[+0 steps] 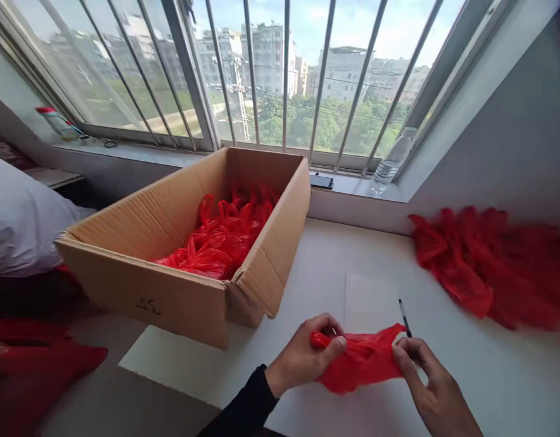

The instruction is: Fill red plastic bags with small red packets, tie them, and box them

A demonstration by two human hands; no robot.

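Observation:
A red plastic bag (pixel 364 358) is stretched between my two hands over the white table. My left hand (pixel 307 352) is closed on its left end, with thumb and fingers pinching a gathered part. At the other end my right hand (pixel 428 379) pinches the bag's upper right corner between thumb and fingers. A thin black pen (pixel 404 317) lies on the table just beyond the right hand. The cardboard box (pixel 147 303) stands open to the left, holding several knotted red plastic bags (pixel 220 237).
A heap of red plastic bags (pixel 489 267) lies on the right of the table (pixel 334 255). A phone (pixel 321 181) and a clear bottle (pixel 391 164) are on the windowsill. At left, a person in a white shirt (pixel 29 218) sits near more red plastic (pixel 34 370).

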